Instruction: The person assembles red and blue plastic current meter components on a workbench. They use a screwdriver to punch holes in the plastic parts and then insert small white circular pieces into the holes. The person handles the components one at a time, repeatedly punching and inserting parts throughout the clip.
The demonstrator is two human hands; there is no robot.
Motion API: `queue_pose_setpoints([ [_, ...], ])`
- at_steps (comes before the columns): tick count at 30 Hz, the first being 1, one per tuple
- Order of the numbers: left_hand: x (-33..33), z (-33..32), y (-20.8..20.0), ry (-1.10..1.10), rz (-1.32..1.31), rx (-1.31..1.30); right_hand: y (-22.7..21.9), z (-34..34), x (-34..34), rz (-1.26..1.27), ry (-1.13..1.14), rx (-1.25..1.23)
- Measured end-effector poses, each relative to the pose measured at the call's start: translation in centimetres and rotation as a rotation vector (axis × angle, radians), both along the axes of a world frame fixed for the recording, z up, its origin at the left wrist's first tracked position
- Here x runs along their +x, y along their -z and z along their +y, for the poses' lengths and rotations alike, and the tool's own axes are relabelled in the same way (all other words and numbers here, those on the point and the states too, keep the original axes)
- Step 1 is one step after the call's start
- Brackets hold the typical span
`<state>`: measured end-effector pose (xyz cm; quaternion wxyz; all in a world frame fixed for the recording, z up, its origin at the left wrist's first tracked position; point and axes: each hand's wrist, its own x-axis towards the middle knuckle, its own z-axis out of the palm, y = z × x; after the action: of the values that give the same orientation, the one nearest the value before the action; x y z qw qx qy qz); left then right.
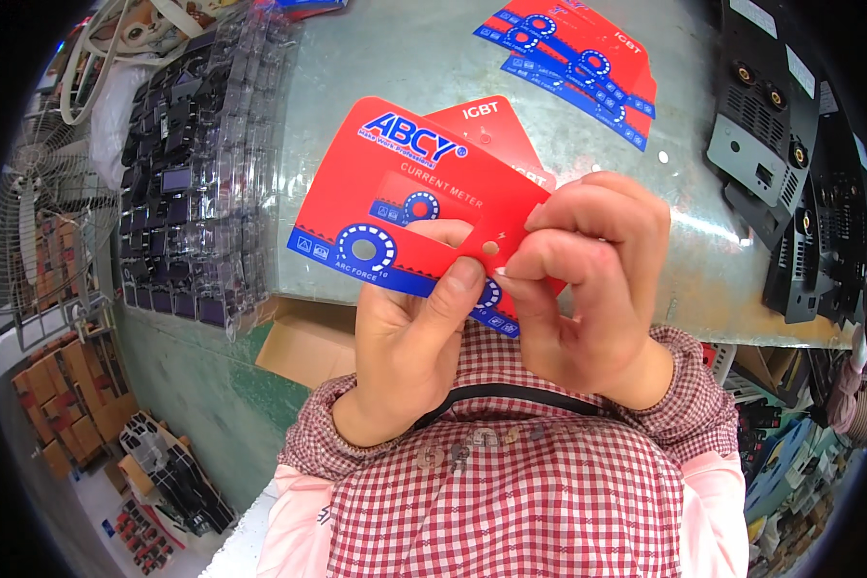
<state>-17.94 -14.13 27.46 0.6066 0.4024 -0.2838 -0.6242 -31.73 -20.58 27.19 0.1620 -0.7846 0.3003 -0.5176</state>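
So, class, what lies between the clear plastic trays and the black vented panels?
Head view: a red and blue sheet pile on the tabletop and, lower in the picture, more sheets in the left hand, right hand at their edge.

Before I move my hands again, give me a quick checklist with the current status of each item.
1. Left hand gripping the red-and-blue panel labels: ok.
2. Right hand at the labels' right side: ok; whether it pinches one: cannot tell.
3. Held labels aligned: not ok, they are fanned out.
4. Label pile on the tabletop squared up: not ok, edges are staggered.
5. Black slotted panels apart from both hands: ok.
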Motion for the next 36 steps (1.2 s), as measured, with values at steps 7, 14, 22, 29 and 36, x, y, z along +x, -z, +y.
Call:
queue_pose_setpoints([
  [7,0.0,0.1,-0.1,0.060,0.208,-0.033,0.8,-0.3,-0.1,-0.161,-0.034,0.081],
  [14,-0.9,0.1,-0.8,0.036,0.267,0.024,0.6,0.1,0.3,-0.252,-0.028,0.134],
  [22,-0.7,0.5,-0.4,0.066,0.316,0.043,0.0,0.4,0.3,-0.251,-0.056,0.187],
  [29,-0.7,0.4,-0.5,0.050,0.296,-0.001,-1.5,-0.3,-1.0,0.008,-0.066,0.071],
  [36,-0.8,-0.2,-0.9,-0.032,0.200,-0.003,-2.1,0.8,-1.8,0.175,0.007,0.024],
])
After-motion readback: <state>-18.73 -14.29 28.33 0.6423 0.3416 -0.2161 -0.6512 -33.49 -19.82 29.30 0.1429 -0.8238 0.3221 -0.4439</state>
